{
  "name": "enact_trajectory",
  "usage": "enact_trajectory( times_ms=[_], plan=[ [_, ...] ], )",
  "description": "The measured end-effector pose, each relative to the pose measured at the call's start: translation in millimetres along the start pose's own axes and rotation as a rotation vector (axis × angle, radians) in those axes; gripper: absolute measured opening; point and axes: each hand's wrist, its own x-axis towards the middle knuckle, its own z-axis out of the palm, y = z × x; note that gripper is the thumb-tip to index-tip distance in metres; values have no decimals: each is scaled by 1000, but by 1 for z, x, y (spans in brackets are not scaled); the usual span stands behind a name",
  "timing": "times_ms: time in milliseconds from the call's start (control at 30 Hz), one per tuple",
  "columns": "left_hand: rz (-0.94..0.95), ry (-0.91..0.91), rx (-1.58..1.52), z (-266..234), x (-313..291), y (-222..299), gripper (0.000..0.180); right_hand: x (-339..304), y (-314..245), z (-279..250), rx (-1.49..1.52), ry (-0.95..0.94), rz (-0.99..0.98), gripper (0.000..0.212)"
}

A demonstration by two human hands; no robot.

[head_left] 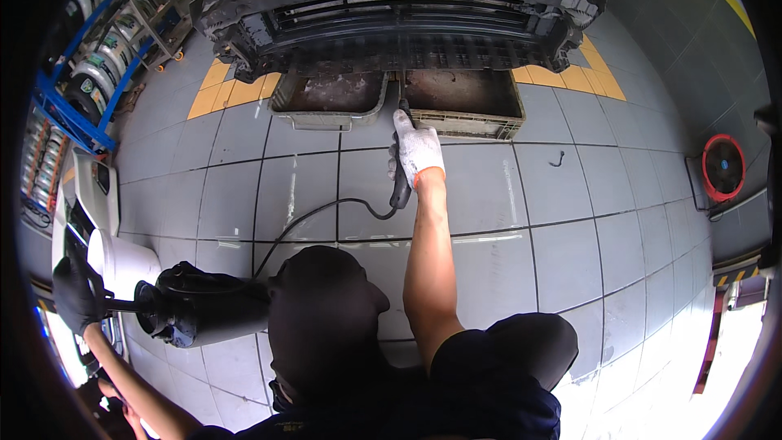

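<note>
My right hand (pixel 419 151), in a white glove with an orange cuff and grey fingers, is wrapped round a black corded hand tool (pixel 401 191). Its slim upper end points at the gap between two catch containers, and a black cable (pixel 326 205) curves from its lower end toward the left. At the far left, my left hand (pixel 77 293), in a black glove, seems closed on a black rod (pixel 124 305). That rod runs to the open end of a black cylindrical object (pixel 212 310) lying beside my knee. The kind of tool and cylinder cannot be made out.
Ahead is a car's exposed front end (pixel 399 24). Beneath it stand a grey tub (pixel 322 122) and a grey crate (pixel 481 128), both dirty inside. A small hook (pixel 558 159) lies on the tiles. A white bucket (pixel 134 261), blue shelving (pixel 61 118) and a red-rimmed round device (pixel 723 167) flank me.
</note>
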Motion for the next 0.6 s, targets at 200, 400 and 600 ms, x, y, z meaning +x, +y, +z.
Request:
enact_trajectory(
  times_ms=[200,400,600],
  plan=[
    [-42,29,-141,29,-5,-27,37,-16,6,-14,91,8,-2,48],
    [12,60,-166,45,-9,-44,40,-31,15,-44,228,80,-48,48],
    [80,97,-190,62,-11,-61,53,-23,8,-53,219,152,-112,47]
  ],
)
